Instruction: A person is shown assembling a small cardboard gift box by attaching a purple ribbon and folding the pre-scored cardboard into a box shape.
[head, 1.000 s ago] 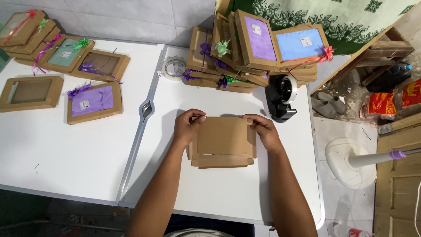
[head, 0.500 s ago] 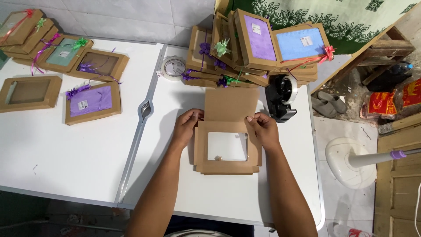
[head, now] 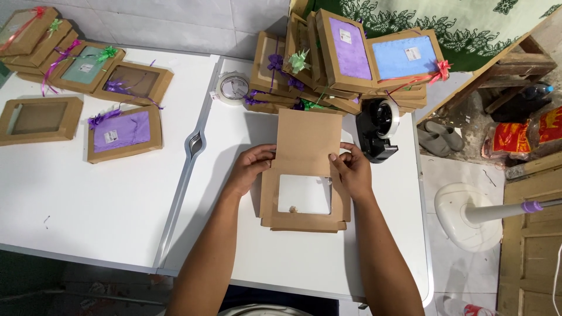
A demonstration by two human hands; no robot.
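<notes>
I see a flat brown cardboard box (head: 305, 175) lying near the middle of the right white table (head: 304, 263), a little toward its far edge. Its lid is opened and stands up toward the far side, and the lower part shows a rectangular window cut-out. My left hand (head: 253, 168) grasps the left edge of the box where the lid meets the base, with the fingers curled on the cardboard. My right hand (head: 351, 169) grasps the right edge at the same height, thumb on top. Under the box lie more flat cardboard pieces, their edges showing at the near side. Just right of the lid stands a black tape dispenser (head: 377, 131), near the right edge of the table. A roll of clear tape (head: 233, 88) lies at the far left corner. A pile of boxes with ribbons (head: 345, 64) stands along the far edge. On the left table (head: 88, 216) lie some other boxes, one with a purple inside (head: 123, 133).
</notes>
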